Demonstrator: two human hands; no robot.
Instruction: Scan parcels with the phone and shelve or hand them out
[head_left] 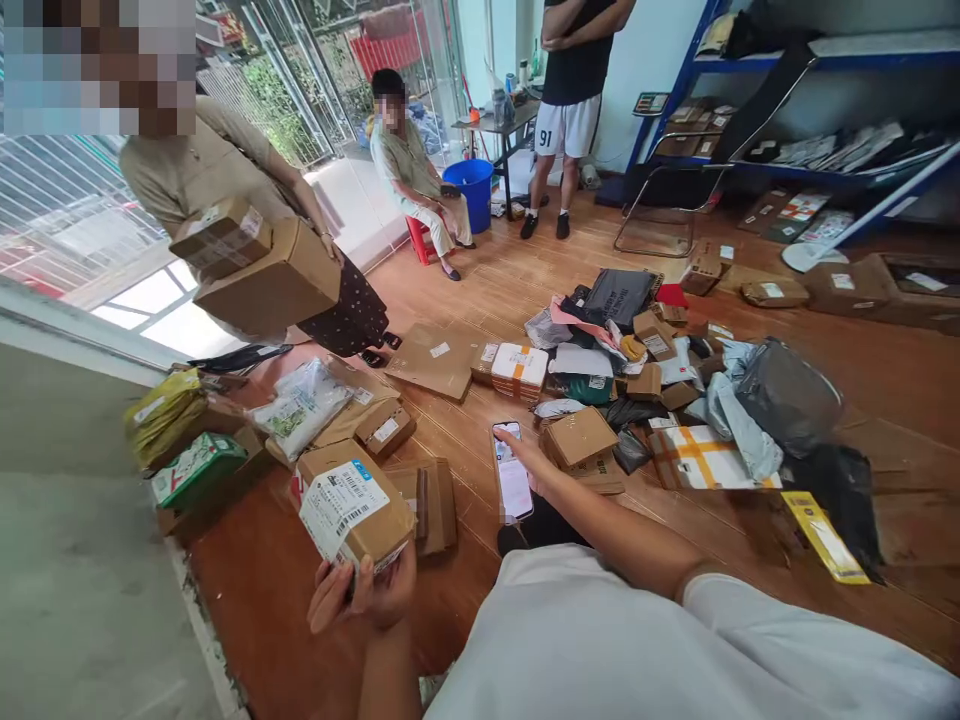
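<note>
My left hand [365, 593] is closed around the bottom of a brown cardboard parcel [352, 503] with a white shipping label, held up in front of me at lower centre. My right hand [534, 462] grips a smartphone [512, 471], screen lit and facing up, just to the right of the parcel. My right forearm reaches across from the lower right, in a white sleeve. Below both hands lies the wooden floor.
A heap of parcels, cartons and grey mail bags [660, 390] covers the floor ahead. More boxes and packets [225, 440] lie at the left. A person carrying two cartons [259, 265] stands at left; another sits on a red stool [418, 238]; a third stands behind. Blue shelving [795, 170] lines the right.
</note>
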